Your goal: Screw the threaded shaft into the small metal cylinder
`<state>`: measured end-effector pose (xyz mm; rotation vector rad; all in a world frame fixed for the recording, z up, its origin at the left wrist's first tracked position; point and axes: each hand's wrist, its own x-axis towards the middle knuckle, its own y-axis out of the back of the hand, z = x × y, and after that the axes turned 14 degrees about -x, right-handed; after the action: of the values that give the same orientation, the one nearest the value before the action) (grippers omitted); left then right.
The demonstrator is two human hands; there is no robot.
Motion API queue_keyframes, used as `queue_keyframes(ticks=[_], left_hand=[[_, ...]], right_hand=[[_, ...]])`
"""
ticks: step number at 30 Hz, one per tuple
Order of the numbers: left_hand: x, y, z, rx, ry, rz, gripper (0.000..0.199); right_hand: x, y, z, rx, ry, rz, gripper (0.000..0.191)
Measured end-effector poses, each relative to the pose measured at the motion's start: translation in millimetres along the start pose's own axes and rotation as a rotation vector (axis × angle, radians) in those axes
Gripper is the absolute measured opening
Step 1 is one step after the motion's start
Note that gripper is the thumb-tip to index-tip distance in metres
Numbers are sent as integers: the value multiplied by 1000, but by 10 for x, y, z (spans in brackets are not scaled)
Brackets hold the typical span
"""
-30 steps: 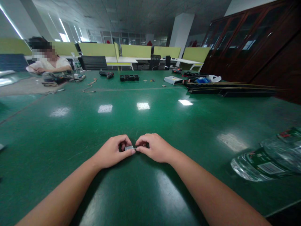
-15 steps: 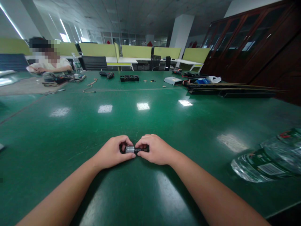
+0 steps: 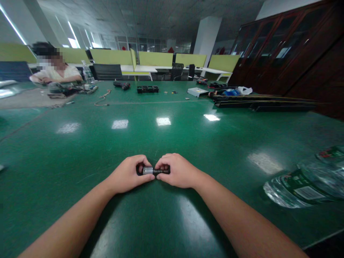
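Observation:
Between my two hands, low over the green table (image 3: 161, 143), lies a small silver-and-black cylindrical part (image 3: 148, 170), held level from left to right. My left hand (image 3: 129, 174) curls its thumb and fingers around the silver, thicker end. The narrower, dark, ridged end is pinched by the thumb and fingers of my right hand (image 3: 177, 171). Fingertips cover some of both ends, so its exact kind cannot be made out.
At right lies a large clear water bottle (image 3: 303, 188) with a green label. Dark metal strips (image 3: 263, 104), a silver box (image 3: 198, 92), a black block (image 3: 147, 89), a power drill (image 3: 122, 85) and a cord (image 3: 103, 97) are farther back. Another person (image 3: 57, 73) sits at far left.
Almost nothing differs. Both hands keep their grip on the silver-and-black part in the same place.

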<state>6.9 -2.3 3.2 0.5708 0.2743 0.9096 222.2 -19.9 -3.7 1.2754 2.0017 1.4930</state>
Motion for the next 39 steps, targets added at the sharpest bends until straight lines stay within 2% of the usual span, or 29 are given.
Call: queue_keyframes(ticks=[12, 16, 27, 39], left_hand=[[5, 4, -9, -6, -9, -3, 23], [5, 4, -16, 6, 5, 6, 26], [8, 0, 6, 33, 18, 15, 30], [2, 3, 12, 41, 23, 11, 29]], right_hand=[[-4, -5, 6, -5, -11, -19, 14], [-2, 33, 16, -69, -33, -11, 12], [-62, 191, 243, -179, -292, -84, 11], [-58, 217, 181, -169, -237, -101, 13]])
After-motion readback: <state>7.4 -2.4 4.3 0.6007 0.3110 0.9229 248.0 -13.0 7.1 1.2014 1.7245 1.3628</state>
